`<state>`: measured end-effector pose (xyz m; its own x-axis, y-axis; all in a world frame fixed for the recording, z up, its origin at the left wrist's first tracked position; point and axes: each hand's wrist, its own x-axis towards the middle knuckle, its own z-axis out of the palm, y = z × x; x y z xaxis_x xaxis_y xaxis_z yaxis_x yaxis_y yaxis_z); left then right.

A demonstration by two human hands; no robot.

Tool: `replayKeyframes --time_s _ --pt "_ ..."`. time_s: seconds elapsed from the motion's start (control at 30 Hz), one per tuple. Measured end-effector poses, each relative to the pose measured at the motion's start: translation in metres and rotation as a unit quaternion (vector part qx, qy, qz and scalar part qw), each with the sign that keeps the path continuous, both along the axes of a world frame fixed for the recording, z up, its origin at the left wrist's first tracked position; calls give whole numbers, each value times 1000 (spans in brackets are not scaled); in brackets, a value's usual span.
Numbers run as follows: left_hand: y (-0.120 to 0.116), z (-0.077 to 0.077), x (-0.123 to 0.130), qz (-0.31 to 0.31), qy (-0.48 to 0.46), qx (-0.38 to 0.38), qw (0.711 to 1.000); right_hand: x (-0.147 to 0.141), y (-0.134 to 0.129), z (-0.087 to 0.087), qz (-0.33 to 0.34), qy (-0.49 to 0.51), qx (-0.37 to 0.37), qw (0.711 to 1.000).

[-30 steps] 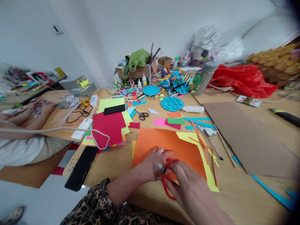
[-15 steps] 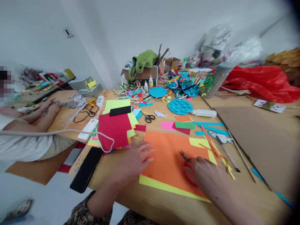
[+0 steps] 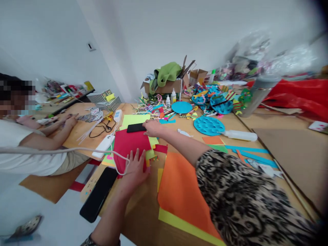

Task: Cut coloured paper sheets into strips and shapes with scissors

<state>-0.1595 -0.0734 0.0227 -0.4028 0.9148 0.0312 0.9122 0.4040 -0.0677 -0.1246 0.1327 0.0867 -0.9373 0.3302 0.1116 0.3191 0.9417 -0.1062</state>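
Observation:
My left hand (image 3: 135,171) lies with its fingers spread on the red paper (image 3: 123,141), at the near right part of the paper stack. A white cable (image 3: 120,171) loops beside its thumb. My right hand (image 3: 153,128) reaches across to the left, its fingers closed at the right end of a flat black slab, phone-like in shape (image 3: 134,128), which rests on the far edge of the red paper. Orange paper (image 3: 179,181) lies over a yellow sheet (image 3: 184,225) under my right forearm. Neither pair of scissors shows now; my right arm covers part of the table.
A black phone (image 3: 98,194) lies at the table's left edge near a white power bank (image 3: 104,146). Behind are a blue dimpled disc (image 3: 208,125), a glue bottle (image 3: 241,135) and craft pieces. Cardboard (image 3: 289,160) lies at right. A co-worker (image 3: 48,147) sits at left.
My right hand has left the red-handled scissors and crossed leftward to the black slab. My left hand has moved from the orange paper onto the red paper. The view has shifted left.

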Motion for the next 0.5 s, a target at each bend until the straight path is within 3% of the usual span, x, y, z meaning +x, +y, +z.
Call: replayKeyframes --time_s 0.1,0.2,0.33,0.5 --pt "0 0 -4 19 -17 -20 999 -44 13 -19 6 -6 -8 1000" --pt "1 2 -10 28 -47 -47 997 -67 22 -36 3 -20 -20 1000" --pt "3 4 -17 53 -106 -23 993 -79 33 -51 -6 -28 -29 999" --pt "7 9 -28 101 -176 45 978 -85 44 -54 -13 -35 -50 998"
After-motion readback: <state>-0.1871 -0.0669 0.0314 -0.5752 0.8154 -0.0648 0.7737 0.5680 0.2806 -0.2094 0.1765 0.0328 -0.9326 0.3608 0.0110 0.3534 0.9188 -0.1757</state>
